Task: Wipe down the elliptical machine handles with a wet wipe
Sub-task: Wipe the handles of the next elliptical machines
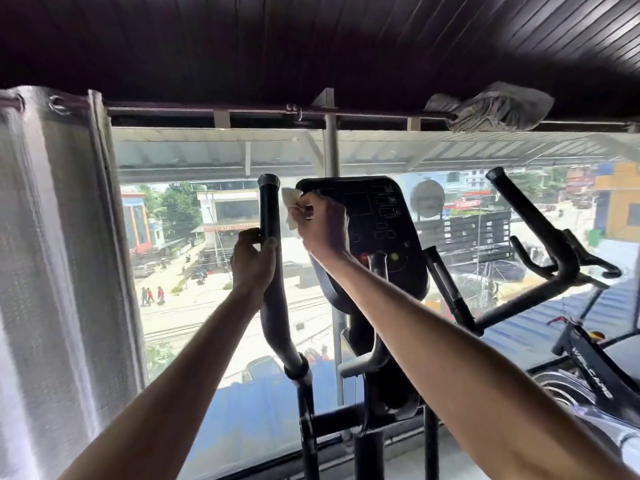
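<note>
the right hand (323, 226) pinches a crumpled white wet wipe (290, 206) just right of the upright black tubular left handle (269, 209), which the left hand (252, 263) clasps lower down.

We hold both arms extended forward and upward. Our left hand (252, 261) is closed in a grip. Our right hand (320, 225) is raised higher, fingers pinched together.

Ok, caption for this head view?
Left hand grips elliptical's left handle; right hand holds wet wipe beside it.

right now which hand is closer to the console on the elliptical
Right. The right hand, holding the wet wipe, overlaps the console's left edge; the left hand grips the left handle, farther left.
</note>
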Action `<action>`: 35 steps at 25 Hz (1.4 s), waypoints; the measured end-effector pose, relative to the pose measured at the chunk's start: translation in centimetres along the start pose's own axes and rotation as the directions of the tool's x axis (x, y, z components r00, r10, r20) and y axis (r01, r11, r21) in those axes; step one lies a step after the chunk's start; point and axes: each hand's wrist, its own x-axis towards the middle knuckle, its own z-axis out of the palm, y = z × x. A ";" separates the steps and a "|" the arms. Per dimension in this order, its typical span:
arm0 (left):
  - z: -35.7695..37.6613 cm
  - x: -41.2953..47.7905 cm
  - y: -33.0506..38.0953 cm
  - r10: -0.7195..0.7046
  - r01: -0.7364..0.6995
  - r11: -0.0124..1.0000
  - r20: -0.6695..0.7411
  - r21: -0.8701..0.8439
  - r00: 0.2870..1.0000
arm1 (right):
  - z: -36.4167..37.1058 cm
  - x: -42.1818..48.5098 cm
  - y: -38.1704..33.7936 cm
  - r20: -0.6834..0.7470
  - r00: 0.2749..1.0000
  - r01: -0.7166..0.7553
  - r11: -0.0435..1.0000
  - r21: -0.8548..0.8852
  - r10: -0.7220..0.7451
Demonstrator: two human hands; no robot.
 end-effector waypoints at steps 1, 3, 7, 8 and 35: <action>0.3 0.1 0.0 0.008 -0.008 1.000 -0.029 0.007 1.000 | 0.3 0.3 0.0 0.032 0.999 0.010 1.000 0.019 -0.011; 0.5 0.3 -0.2 0.022 -0.021 1.000 -0.062 0.019 0.998 | 1.0 0.3 -0.2 0.145 0.988 0.042 0.996 0.082 -0.054; 0.6 0.6 -0.6 0.064 -0.062 0.998 -0.075 0.023 0.995 | 2.3 0.6 -0.2 0.205 0.968 0.125 0.985 0.121 -0.148; 0.6 0.7 -0.6 0.072 -0.071 0.997 -0.082 0.018 0.994 | 2.5 1.1 -0.1 0.189 0.972 0.116 0.985 0.129 -0.139; -1.0 0.7 -3.0 0.072 -0.064 0.990 0.060 -0.127 0.996 | 2.9 5.8 0.0 0.449 0.748 0.537 0.843 0.025 -0.489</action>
